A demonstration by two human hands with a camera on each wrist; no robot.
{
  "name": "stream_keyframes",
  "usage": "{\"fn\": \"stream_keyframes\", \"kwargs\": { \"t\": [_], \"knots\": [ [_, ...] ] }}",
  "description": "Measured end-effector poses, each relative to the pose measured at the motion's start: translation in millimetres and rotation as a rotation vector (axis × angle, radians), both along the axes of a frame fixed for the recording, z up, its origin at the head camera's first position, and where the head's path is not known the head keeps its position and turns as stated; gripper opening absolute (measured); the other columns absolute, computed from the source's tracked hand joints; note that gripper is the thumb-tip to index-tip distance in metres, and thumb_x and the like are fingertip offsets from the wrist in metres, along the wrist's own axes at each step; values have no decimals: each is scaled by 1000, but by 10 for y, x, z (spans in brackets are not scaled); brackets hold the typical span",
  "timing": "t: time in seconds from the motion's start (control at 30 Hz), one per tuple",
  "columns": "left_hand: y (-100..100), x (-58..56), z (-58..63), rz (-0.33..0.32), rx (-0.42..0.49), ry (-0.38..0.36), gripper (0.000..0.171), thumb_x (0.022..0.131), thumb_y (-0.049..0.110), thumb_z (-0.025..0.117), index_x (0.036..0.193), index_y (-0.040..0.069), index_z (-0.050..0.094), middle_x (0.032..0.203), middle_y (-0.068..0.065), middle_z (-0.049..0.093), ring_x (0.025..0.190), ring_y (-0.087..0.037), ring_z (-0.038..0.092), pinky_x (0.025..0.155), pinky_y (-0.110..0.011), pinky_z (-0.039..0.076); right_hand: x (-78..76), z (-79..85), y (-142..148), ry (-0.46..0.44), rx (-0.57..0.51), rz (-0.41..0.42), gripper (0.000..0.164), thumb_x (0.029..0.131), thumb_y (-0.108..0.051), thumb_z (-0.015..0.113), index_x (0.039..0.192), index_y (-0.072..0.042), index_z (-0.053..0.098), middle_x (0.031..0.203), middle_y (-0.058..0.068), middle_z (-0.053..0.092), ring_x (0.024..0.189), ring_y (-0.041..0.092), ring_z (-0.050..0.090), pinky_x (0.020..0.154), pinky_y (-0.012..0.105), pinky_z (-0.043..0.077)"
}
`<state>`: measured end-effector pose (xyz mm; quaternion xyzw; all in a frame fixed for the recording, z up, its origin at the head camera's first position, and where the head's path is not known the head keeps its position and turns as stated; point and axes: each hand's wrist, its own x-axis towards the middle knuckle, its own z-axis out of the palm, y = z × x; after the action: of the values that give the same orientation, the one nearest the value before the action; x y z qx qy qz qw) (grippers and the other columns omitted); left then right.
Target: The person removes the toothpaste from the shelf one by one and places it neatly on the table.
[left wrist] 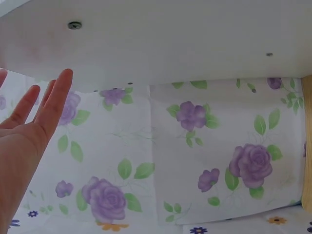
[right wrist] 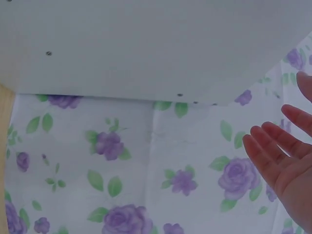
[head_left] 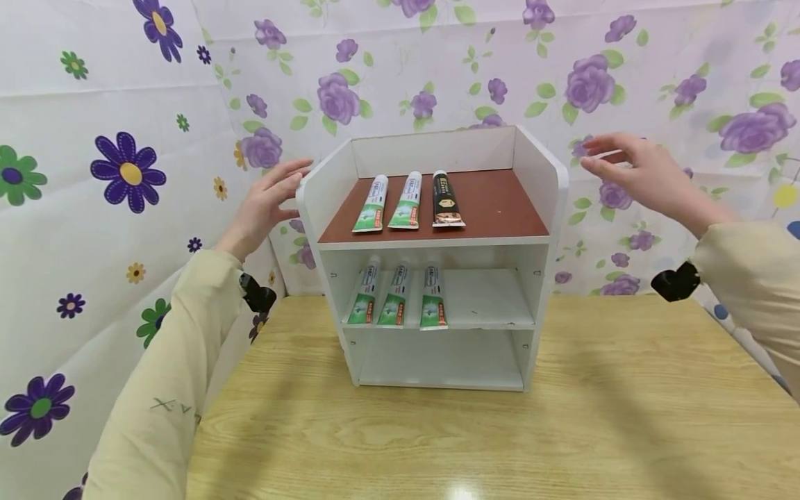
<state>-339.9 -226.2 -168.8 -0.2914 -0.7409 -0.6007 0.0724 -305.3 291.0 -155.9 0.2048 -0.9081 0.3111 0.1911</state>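
Neither hand grips anything: both are spread with straight, relaxed fingers on either side of a white shelf unit [head_left: 437, 264]. It stands on a wooden table [head_left: 562, 430], toward the table's back edge, against a flower-printed cloth [head_left: 125, 139] that hangs behind and to the left. The left hand [head_left: 265, 205] is raised beside the unit's upper left corner, palm turned toward the side wall and fingertips just at its front edge; whether they touch it cannot be told from the head view. In the left wrist view the same hand [left wrist: 29, 126] shows flat, fingers together, with the white side panel close above it. The right hand [head_left: 631, 170] hovers clear of the upper right corner, palm facing the unit, fingers extended and slightly fanned, with a visible gap to the wall. In the right wrist view its fingers [right wrist: 273, 151] are straight and apart from the white panel. Both arms wear pale beige sleeves [head_left: 169, 375], lifted and angled inward. On the brown top shelf [head_left: 500, 208] lie two green-and-white tubes [head_left: 390, 203] and one black tube [head_left: 445, 200], side by side. Three more green-and-white tubes lie on the middle shelf [head_left: 487, 298], toward its left.
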Motion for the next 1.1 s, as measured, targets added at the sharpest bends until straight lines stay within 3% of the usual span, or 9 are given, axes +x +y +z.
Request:
{"fn": "stream_keyframes", "kwargs": {
  "t": [0.1,0.2,0.27,0.57,0.7,0.9,1.0,1.1],
  "knots": [
    [21,-18,34,-71,7,-32,48,92,28,50,136,11,40,135,-10,37,112,-27,43,85,-42,41,9,66,-48,34,-27,2,47,92,-31,50,131,-5,43,123,15,49,104,23,50,81,36,42],
    [30,-46,43,-111,29,-65,47,92,26,51,134,8,42,134,-11,38,106,-26,47,80,-35,45,13,130,-85,70,-88,28,42,91,-27,53,126,-5,49,113,4,54,87,6,55,70,15,41],
    [27,-57,35,-118,45,-82,46,91,25,51,133,8,44,133,-11,38,103,-24,49,78,-32,47,14,183,-120,87,-133,64,38,91,-25,55,123,-4,52,108,-1,55,80,3,57,67,10,41],
    [45,-84,-13,-63,70,-49,39,91,25,52,127,9,51,125,-12,44,93,-21,53,72,-31,49,38,409,-379,44,-209,112,32,87,-24,60,114,-7,58,100,-4,60,80,9,60,78,13,42],
    [110,-86,-30,29,53,5,38,90,28,52,124,10,54,116,-10,46,86,-19,52,65,-30,50,44,467,-515,-25,-281,152,32,85,-23,63,112,-5,59,98,2,62,82,12,61,79,16,43],
    [183,-86,-87,151,17,107,37,90,30,48,122,12,56,120,-6,49,87,-21,53,62,-31,50,6,487,-766,-156,-500,294,29,82,-13,66,106,3,59,97,11,60,85,18,61,72,24,49],
    [186,-91,-106,159,36,123,38,90,28,46,122,10,55,120,-8,49,87,-21,54,61,-32,51,-9,491,-893,-196,-548,322,27,81,-10,67,103,5,59,93,13,61,85,20,61,72,28,50],
    [189,-85,-116,151,52,126,38,91,25,46,123,8,54,120,-9,48,86,-20,54,60,-31,51,-16,486,-990,-216,-507,286,26,82,-11,66,103,4,58,94,12,60,85,20,61,71,28,50]
  ]
}}
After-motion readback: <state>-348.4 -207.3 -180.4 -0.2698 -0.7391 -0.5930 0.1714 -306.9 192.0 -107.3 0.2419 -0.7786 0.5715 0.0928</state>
